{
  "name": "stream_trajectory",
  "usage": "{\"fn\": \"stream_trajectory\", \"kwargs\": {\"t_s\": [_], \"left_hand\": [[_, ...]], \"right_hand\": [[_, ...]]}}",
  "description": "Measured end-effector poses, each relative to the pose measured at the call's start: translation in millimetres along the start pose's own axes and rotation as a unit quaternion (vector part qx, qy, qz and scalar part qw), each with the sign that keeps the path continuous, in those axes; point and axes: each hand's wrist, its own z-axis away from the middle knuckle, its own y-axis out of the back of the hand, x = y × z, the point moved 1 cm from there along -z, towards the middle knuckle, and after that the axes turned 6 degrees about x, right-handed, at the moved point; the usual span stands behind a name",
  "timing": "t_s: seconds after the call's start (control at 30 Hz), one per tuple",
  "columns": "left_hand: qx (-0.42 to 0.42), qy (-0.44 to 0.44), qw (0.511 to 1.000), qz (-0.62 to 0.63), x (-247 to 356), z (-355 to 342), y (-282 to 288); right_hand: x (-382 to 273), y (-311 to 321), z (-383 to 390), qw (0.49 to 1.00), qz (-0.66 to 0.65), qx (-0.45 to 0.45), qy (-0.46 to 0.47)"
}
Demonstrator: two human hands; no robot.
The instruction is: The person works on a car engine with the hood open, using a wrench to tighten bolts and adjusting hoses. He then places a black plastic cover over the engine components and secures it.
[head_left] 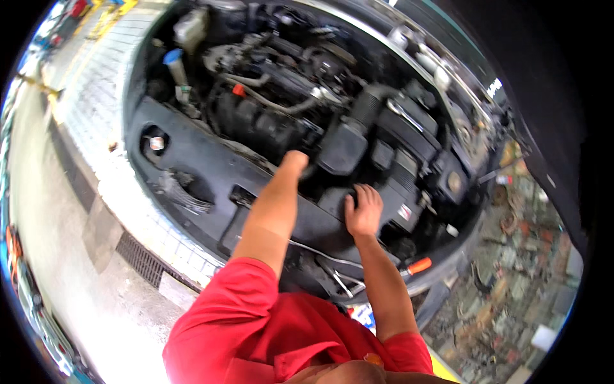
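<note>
Black intake box (345, 150) sits beside left hand (295, 163), grip hidden, state untellable; right hand (364, 212), fingers loosely spread, lies over black housing (331, 201), best kept steady while the left works by feel.

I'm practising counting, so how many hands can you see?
2: the left hand, down among the engine parts with its fingers hidden, and the right hand, over black plastic housing.

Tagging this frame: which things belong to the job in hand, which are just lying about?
Job, apparently:
- engine, left hand reaching in, mostly hidden
- black housing beneath right hand

Lying about, untouched:
- orange-handled tool
- shiny metal tool
- scattered parts at right
</note>
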Motion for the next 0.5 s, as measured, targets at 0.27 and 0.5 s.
{"fn": "stream_trajectory", "kwargs": {"t_s": [0.27,0.5], "left_hand": [[-0.010,-0.098,0.964,-0.248,53.2,94.8,4.4],[0.008,-0.039,0.999,-0.029,43.7,58.3,-14.4]], "right_hand": [[17.1,-5.6,22.6,0.999,0.039,-0.001,-0.025],[21.3,-1.4,22.0,0.998,0.051,-0.007,-0.020]]}}
